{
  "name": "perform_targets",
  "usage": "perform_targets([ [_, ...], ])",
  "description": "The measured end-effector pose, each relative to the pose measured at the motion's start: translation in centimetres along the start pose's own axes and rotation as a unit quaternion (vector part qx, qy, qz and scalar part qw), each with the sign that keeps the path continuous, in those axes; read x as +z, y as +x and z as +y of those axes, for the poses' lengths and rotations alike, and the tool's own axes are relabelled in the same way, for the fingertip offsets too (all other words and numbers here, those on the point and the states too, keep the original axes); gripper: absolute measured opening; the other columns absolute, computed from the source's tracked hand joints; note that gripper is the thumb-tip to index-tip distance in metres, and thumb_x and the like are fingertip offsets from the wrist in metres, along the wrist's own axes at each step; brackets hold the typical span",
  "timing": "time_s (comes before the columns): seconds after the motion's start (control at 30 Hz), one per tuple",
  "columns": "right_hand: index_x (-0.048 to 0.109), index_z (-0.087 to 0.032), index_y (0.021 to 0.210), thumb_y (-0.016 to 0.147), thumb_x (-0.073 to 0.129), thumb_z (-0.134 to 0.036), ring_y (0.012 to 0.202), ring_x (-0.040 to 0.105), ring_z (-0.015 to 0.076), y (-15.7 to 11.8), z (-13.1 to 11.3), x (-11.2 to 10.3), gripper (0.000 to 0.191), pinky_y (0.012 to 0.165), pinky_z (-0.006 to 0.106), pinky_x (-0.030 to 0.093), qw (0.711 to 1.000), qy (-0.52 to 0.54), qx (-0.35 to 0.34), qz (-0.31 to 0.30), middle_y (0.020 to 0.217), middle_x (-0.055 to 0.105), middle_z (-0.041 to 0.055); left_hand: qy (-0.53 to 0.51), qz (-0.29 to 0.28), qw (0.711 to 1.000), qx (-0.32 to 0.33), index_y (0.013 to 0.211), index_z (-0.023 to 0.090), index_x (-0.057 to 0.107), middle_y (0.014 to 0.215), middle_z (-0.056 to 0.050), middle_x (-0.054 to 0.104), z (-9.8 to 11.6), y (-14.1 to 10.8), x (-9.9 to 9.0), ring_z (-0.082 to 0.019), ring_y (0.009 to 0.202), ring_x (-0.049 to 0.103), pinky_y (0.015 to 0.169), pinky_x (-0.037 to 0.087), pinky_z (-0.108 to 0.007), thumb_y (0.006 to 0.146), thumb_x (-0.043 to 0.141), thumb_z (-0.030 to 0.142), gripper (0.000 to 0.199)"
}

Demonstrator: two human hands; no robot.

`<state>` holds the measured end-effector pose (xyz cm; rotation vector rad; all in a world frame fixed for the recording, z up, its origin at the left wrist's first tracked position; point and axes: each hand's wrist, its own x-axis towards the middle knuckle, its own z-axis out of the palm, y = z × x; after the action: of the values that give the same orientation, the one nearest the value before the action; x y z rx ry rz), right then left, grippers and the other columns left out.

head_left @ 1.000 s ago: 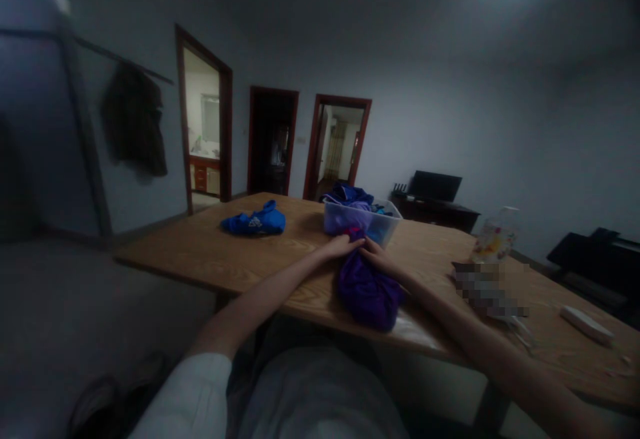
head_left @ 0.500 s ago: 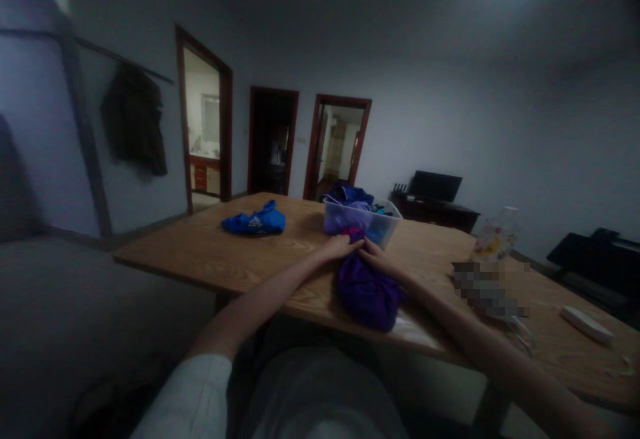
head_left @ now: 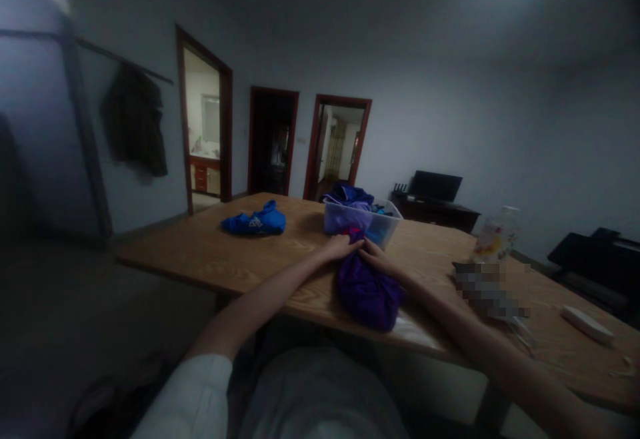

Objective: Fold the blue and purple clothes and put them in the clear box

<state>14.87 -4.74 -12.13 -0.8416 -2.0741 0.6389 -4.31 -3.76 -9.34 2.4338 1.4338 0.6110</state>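
Observation:
A stuffed purple cloth bag (head_left: 369, 292) lies at the front edge of the wooden table, its gathered neck pointing away from me. My left hand (head_left: 344, 246) is closed on the neck from the left. From the right, my right hand (head_left: 376, 255) grips the same neck, its fingers close to the left hand's. A bit of pink-red fabric (head_left: 354, 232) shows just beyond my fingers. Right behind it stands a clear plastic bin (head_left: 387, 227) heaped with purple and blue cloth (head_left: 350, 194). The exact finger grip is dim and partly hidden.
On the wooden table (head_left: 200, 246), a blue cloth bag (head_left: 256, 220) with white print lies at the left. To the right are a flowered clear jug (head_left: 495, 236), a blurred-out object (head_left: 490, 292) and a white oblong item (head_left: 586, 324).
Almost nothing differs. Both hands stay at the neck of the purple bag, and the bag and bin keep their places.

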Motion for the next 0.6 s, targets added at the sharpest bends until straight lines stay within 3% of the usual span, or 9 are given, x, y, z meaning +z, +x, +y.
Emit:
perform_targets([
  [0.17,0.056,-0.022,0.128,0.093,0.054,-0.061,0.123,0.059,0.0325,-0.2,0.1,-0.1,0.053,0.112,0.05,0.045,0.999,-0.044,-0.021,0.0,0.126,0.066,0.0111,0.055,0.026,0.998,-0.026,0.101,0.01,0.072,0.107,-0.022,0.072,0.7,-0.7,-0.6,-0.036,0.104,0.07,0.093,0.051,-0.041,0.094,0.03,0.077,0.079],
  [0.37,0.062,-0.021,0.108,0.096,0.05,-0.052,0.101,0.061,0.0309,0.2,1.9,-0.5,0.036,0.098,0.051,0.051,0.981,-0.184,-0.061,0.013,0.11,0.065,0.0119,0.08,0.121,0.989,-0.022,0.133,0.007,0.054,0.133,-0.025,0.059,0.9,-1.4,-0.8,-0.036,0.124,0.058,0.106,0.044,-0.042,0.093,0.048,0.071,0.076],
  [0.47,0.064,-0.021,0.098,0.095,0.051,-0.047,0.105,0.055,0.0312,0.6,2.6,-0.8,0.029,0.099,0.053,0.049,0.965,-0.241,-0.096,0.041,0.112,0.059,0.0135,0.092,0.138,0.985,0.045,0.143,0.01,0.045,0.144,-0.021,0.05,0.5,-1.2,-0.5,-0.033,0.133,0.049,0.112,0.038,-0.042,0.096,0.053,0.061,0.07],
  [0.6,0.06,-0.02,0.109,0.093,0.054,-0.041,0.117,0.05,0.0338,0.7,2.7,-1.0,0.027,0.103,0.053,0.046,0.947,-0.292,-0.122,0.05,0.124,0.053,0.0161,0.091,0.149,0.974,0.144,0.141,0.016,0.047,0.144,-0.014,0.052,0.3,-0.8,0.0,-0.028,0.133,0.048,0.112,0.038,-0.039,0.1,0.049,0.051,0.054],
])
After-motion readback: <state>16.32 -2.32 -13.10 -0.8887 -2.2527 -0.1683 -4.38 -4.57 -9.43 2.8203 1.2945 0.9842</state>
